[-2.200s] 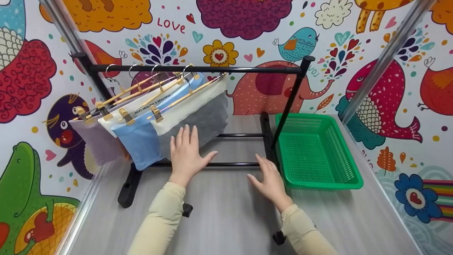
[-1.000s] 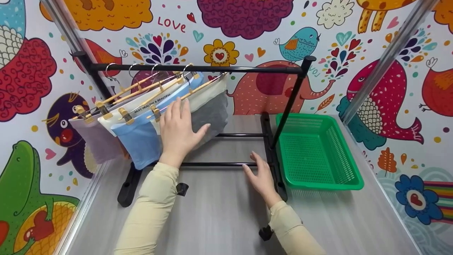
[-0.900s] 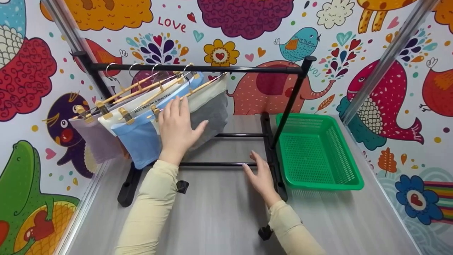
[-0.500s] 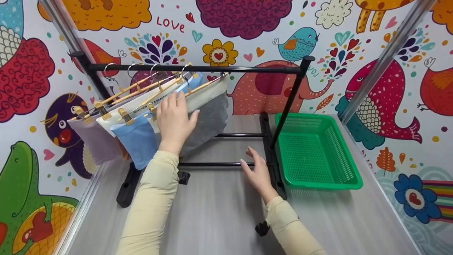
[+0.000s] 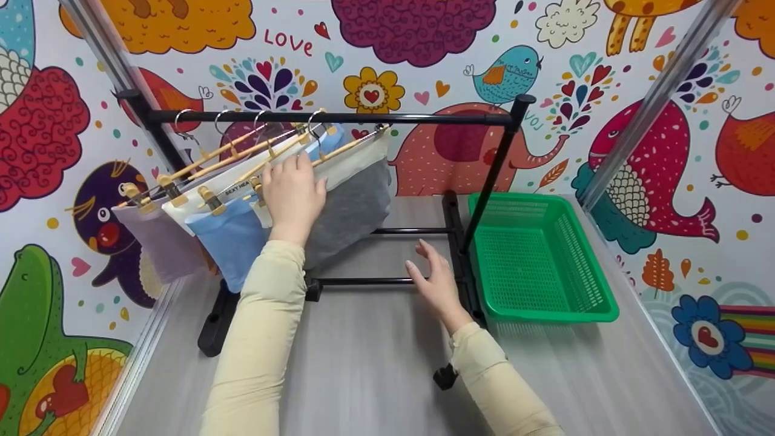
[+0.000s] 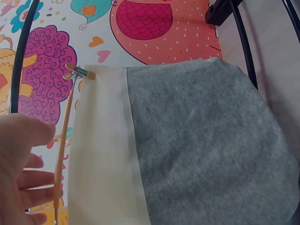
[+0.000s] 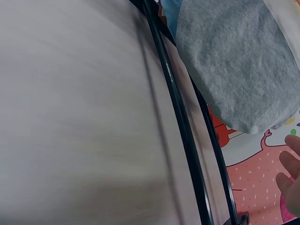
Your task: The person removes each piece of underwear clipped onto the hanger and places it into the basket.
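A black rack (image 5: 418, 118) carries several wooden clip hangers on its top bar. On the front hanger (image 5: 342, 149) hangs a grey garment with a cream band (image 5: 354, 203). My left hand (image 5: 292, 197) is at this hanger's rod, fingers pointing up and thumb apart. In the left wrist view, its fingertips lie close beside the rod (image 6: 61, 157); whether they touch cannot be told. Behind hang a blue garment (image 5: 221, 236), a white one with lettering (image 5: 175, 212) and a mauve one (image 5: 160, 242). My right hand (image 5: 437, 281), holding nothing, hovers by the rack's right foot, thumb and fingers apart.
A green plastic basket (image 5: 605, 315) stands on the grey floor (image 5: 369, 363), right of the rack. Two black lower bars (image 5: 363, 281) join the rack's feet. Patterned wall panels (image 5: 412, 72) with metal posts (image 5: 651, 115) enclose the space.
My left hand has risen from in front of the grey garment to the front hanger's rod, moving up and slightly left. My right hand has shifted a little left and up. The garments still hang.
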`<move>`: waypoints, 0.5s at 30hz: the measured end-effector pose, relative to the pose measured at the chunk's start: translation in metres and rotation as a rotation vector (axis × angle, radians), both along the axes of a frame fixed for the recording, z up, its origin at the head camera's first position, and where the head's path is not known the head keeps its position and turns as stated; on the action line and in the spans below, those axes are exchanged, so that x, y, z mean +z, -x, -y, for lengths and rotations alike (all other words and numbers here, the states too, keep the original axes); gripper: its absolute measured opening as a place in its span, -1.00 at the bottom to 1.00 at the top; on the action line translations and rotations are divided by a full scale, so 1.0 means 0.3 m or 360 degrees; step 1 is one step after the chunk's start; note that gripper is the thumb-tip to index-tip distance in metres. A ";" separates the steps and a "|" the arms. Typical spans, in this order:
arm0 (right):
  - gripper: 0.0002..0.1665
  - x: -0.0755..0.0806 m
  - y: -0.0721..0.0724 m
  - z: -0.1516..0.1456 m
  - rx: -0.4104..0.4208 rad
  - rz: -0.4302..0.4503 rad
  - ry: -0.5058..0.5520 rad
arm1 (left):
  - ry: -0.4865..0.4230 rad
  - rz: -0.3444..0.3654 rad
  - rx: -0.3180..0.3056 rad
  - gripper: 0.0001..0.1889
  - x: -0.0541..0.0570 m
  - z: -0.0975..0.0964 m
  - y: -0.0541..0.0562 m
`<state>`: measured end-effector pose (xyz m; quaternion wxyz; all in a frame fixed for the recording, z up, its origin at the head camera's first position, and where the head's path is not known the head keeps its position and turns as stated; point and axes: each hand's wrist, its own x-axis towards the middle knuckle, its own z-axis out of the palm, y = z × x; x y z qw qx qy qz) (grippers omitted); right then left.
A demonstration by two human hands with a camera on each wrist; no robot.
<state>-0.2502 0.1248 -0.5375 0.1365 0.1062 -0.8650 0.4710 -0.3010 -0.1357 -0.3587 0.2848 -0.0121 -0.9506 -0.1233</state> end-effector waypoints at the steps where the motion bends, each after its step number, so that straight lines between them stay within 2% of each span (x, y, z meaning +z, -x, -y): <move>1: -0.32 0.006 0.005 0.002 0.0003 0.0005 -0.0005 | 0.0000 0.0011 0.0005 -0.46 -0.001 -0.001 0.005; 6: -0.32 0.039 0.033 0.013 0.0029 -0.0003 -0.0013 | -0.0008 0.0027 0.0010 -0.55 -0.008 -0.012 0.023; 15: -0.30 0.080 0.066 0.009 0.0060 -0.0066 -0.0002 | -0.0034 -0.0050 0.0020 -0.75 -0.026 0.005 0.038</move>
